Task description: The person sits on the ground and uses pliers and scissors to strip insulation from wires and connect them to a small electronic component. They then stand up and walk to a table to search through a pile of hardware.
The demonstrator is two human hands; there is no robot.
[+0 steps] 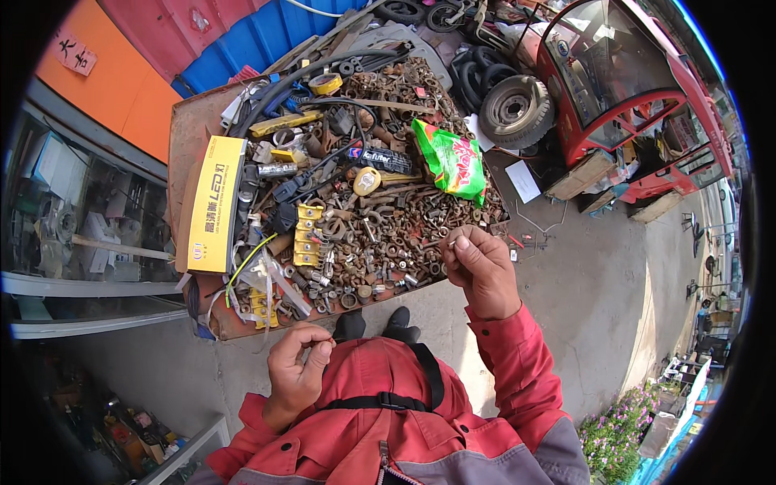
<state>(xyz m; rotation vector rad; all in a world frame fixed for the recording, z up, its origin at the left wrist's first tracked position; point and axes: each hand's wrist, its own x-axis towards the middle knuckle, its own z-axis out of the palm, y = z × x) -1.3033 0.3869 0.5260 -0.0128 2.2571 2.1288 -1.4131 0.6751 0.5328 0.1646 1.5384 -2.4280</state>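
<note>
My right hand (485, 275) is raised over the right front edge of a table heaped with rusty bolts and nuts (396, 234). Its thumb and forefinger pinch a small metal piece (453, 242), too small to tell its exact kind. Lower down, in front of my body and short of the table edge, my left hand (297, 368) is closed with its fingers curled in. A tiny dark bit shows at those fingertips, but I cannot make out what it is. Nearest my left hand on the table are yellow strips (307, 234) and clear plastic bags (279, 283).
On the table's left lies a long yellow box (217, 206); a green packet (449, 162) rests on the pile at right. Black cable (295, 77) crosses the far side. A glass cabinet (89, 210) stands left, a wheel (516, 111) and red vehicle cab (622, 81) to the right.
</note>
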